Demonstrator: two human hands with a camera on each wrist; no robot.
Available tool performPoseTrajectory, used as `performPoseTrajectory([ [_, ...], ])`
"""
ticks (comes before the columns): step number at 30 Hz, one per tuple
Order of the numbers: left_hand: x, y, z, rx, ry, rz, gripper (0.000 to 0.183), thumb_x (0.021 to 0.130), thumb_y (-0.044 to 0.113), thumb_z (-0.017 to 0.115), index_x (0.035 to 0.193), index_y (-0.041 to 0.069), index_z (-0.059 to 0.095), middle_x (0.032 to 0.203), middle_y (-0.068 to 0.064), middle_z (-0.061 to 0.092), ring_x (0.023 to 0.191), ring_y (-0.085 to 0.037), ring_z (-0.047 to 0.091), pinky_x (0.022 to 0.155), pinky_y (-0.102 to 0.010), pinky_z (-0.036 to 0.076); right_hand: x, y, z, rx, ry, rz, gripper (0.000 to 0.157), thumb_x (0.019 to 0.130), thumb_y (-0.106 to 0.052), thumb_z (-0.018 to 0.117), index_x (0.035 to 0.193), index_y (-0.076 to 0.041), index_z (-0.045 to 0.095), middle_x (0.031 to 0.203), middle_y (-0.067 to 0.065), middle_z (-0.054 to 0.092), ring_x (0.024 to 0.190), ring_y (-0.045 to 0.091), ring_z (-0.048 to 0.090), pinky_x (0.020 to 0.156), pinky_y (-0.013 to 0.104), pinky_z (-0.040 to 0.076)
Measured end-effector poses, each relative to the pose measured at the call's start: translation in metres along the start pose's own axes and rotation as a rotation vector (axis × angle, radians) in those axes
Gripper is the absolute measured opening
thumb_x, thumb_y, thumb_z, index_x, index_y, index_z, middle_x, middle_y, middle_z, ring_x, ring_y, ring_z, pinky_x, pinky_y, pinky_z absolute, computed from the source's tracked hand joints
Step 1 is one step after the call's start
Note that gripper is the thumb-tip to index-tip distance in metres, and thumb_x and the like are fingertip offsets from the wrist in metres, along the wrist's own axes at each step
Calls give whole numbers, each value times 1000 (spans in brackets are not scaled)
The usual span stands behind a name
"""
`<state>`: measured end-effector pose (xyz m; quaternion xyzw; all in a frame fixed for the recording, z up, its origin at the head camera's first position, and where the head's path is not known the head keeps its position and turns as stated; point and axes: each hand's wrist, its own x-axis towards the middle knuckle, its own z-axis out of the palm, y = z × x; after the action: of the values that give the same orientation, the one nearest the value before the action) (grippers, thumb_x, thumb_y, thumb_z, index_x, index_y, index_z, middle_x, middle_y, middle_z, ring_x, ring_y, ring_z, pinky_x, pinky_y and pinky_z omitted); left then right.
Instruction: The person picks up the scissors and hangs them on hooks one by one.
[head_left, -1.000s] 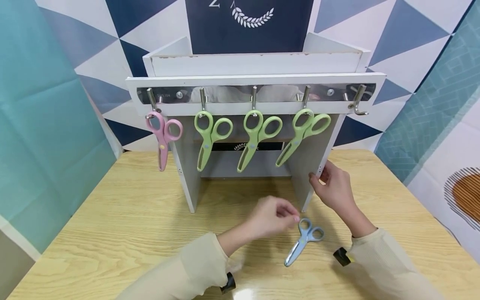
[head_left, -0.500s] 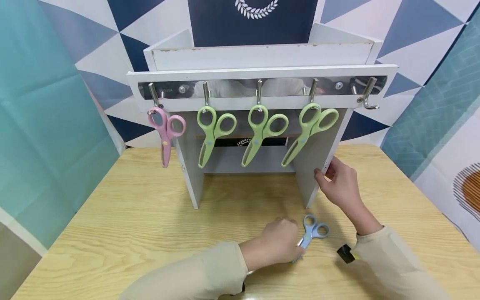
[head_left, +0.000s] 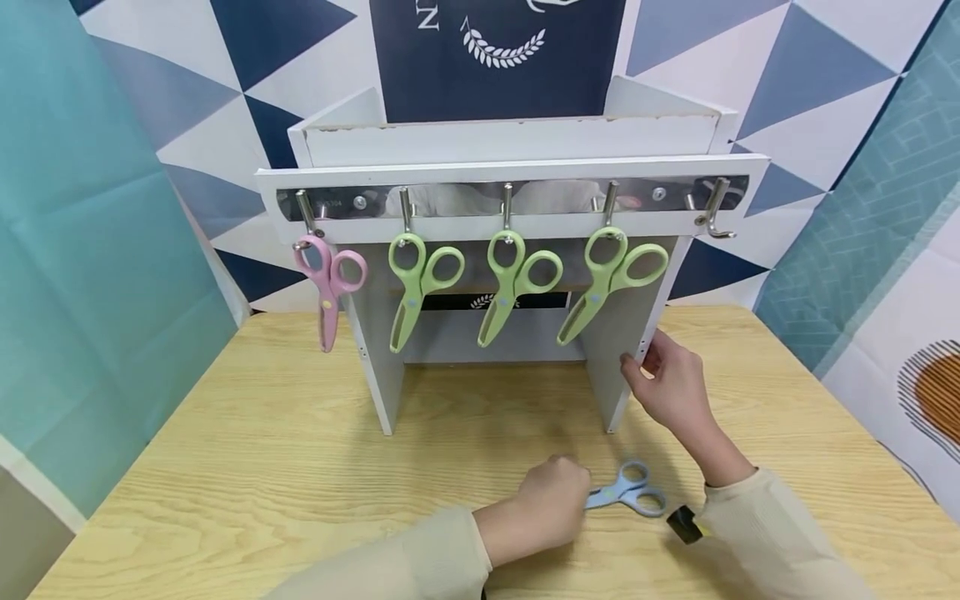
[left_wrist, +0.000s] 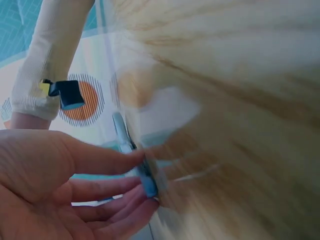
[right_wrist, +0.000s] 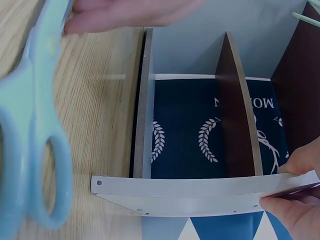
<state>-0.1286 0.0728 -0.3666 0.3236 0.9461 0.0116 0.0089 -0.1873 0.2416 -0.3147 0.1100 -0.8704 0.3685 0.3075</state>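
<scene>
My left hand (head_left: pixel 546 504) pinches the blade end of a pair of light blue scissors (head_left: pixel 609 495) low over the wooden table, handles pointing right. In the left wrist view, thumb and fingers close on the scissors (left_wrist: pixel 149 185); their handles show large in the right wrist view. My right hand (head_left: pixel 671 396) grips the front edge of the white shelf's right side panel (head_left: pixel 611 379), thumb on the inner face. Pink scissors (head_left: pixel 327 287) and three green scissors, left (head_left: pixel 412 296), middle (head_left: pixel 504 292) and right (head_left: pixel 597 292), hang by finger loops from hooks.
A metal hook rail (head_left: pixel 450 198) runs across the front of the white shelf unit. Its rightmost hook (head_left: pixel 716 208) stands beyond the green scissors. The unit rests on a wood-grain table (head_left: pixel 225 467), with a patterned cloth (head_left: pixel 300 50) behind.
My left hand has come down onto the blue scissors and pinched their blades. The scissors have turned, their handles swinging to the right. My right hand keeps its grip on the panel.
</scene>
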Motion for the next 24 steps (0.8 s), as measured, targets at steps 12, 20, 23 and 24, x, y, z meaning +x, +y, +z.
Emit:
performPoseTrajectory([
  [12,-12,-25,-4,-84,22,-3,23,72,-10,65,65,11,63,72,1,60,59,-5,47,49,-16,43,2,-1,-2,-17,-30,11,26,81,3,63,107,9,63,92,27,71,82,28,70,73,14,56],
  [20,-10,-16,-8,-88,5,18,17,73,-3,67,64,10,61,74,0,59,58,-6,42,45,-16,40,1,-1,-3,-9,-42,3,30,82,5,61,112,11,60,97,31,69,88,41,70,78,49,54],
  [23,-7,-11,-6,-12,30,47,7,77,4,69,73,9,66,77,1,60,61,-4,46,46,-15,45,1,0,-2,-13,-38,-5,29,82,5,62,110,11,61,96,30,70,86,39,70,76,47,56],
  [24,-7,-10,-6,27,42,55,4,78,6,69,77,9,68,78,1,62,62,-4,49,47,-14,46,2,0,-2,-15,-36,-9,29,81,5,62,110,11,61,94,29,70,85,38,70,75,46,57],
])
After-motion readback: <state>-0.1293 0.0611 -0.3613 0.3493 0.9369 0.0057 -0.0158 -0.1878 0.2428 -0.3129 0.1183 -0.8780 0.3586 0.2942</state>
